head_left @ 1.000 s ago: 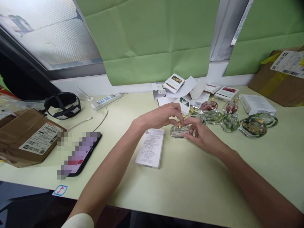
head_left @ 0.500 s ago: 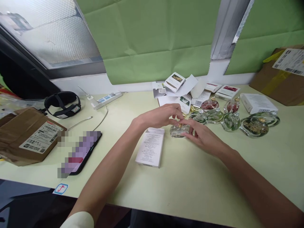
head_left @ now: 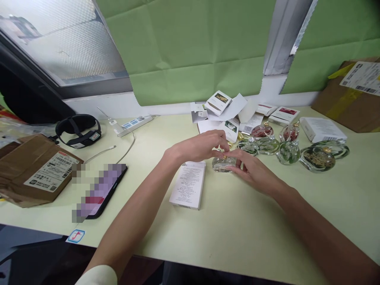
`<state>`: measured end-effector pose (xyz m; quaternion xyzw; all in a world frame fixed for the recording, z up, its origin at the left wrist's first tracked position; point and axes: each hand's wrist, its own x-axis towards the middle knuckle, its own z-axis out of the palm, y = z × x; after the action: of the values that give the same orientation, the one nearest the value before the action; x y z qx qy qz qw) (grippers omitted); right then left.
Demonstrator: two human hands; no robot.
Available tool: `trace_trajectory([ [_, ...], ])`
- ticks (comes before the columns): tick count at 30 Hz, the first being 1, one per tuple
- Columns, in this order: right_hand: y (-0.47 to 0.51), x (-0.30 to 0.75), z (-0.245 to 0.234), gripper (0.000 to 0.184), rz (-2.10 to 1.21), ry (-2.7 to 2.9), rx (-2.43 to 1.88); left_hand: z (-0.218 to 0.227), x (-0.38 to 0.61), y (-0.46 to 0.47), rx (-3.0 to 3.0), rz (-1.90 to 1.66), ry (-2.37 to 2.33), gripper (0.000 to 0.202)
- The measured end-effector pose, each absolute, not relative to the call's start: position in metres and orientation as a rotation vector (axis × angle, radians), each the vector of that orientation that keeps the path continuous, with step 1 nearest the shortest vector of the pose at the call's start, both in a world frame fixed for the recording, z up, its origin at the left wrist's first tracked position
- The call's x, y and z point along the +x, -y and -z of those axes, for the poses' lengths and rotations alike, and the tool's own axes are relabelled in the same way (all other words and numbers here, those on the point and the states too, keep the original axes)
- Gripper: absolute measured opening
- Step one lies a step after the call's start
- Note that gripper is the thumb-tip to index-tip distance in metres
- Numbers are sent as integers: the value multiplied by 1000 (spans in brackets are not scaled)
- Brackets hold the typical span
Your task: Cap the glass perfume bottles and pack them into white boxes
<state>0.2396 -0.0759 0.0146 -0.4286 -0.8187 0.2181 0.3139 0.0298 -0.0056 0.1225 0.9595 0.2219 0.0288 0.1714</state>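
Note:
A clear glass bottle (head_left: 222, 164) with a gold-coloured neck stands upright on the table in front of me. My right hand (head_left: 251, 168) grips it from the right, thumb low on the front and forefinger up by the neck. From the left, my left hand (head_left: 206, 144) bends over the top with its fingers pinched together at the neck; whatever lies between those fingertips is hidden. Just left of the bottle lies a white printed carton (head_left: 188, 185), its upper end near my left wrist.
Several glass bottles with dried flowers inside, such as a tan one (head_left: 318, 159), cluster at the right. Behind them are white cartons (head_left: 284, 115) and loose packaging (head_left: 228, 113). A phone (head_left: 102, 194), a headset (head_left: 78, 130), a power strip (head_left: 135, 124) and a cardboard box (head_left: 38, 170) occupy the left.
Almost nothing differs. Both hands keep their place at the bottle's neck, with only a slight shift of the left fingers.

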Motion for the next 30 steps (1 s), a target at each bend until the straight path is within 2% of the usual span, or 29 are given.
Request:
trace_trajectory([
  [9, 73, 241, -9, 31, -627, 2110, -1098, -138, 26, 16, 2783, -109, -662, 28],
  [18, 72, 240, -7, 30, -593, 2065, -1063, -145, 19, 26, 2730, 153, -771, 40],
  [30, 73, 238, -4, 28, -632, 2007, -1084, -141, 24, 30, 2710, 240, -947, 35],
])
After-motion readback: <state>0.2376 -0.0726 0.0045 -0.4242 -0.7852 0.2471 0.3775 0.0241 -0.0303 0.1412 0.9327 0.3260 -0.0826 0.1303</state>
